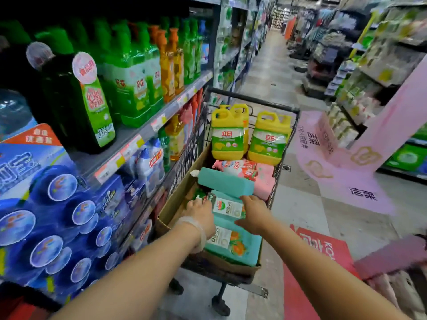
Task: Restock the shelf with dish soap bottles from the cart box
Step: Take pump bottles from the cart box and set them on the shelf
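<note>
Forearms: both reach forward from the bottom edge toward the cart box; a pale band sits on the left wrist.
Left hand (200,214): fingers curled round the left side of the middle teal bottle (227,207), gripping it.
Right hand (253,214): fingers and thumb wrapped round the right side of that same bottle, gripping it.
Middle teal bottle: lies on its side in the cardboard box (182,192), label up, between the two hands.
Other teal bottles: one (225,182) lies beyond the held bottle with its white cap pointing left; another (235,247), with oranges on its label, lies nearer the camera, partly under the hands.
Box: sits inside the black wire cart (254,101), close beside the shelving.
Yellow jugs (227,132): stand upright at the cart's far end, with pink soft packs (245,169) lying just in front of them.
Shelf (129,137): on the left, holding green and orange dish soap bottles (134,84) in rows, with a dark green bottle (76,100) nearer the camera.
Lower left: blue multipacks (46,215) stacked under the shelf.
Floor: pink and red stickers (342,172) right of the cart.
</note>
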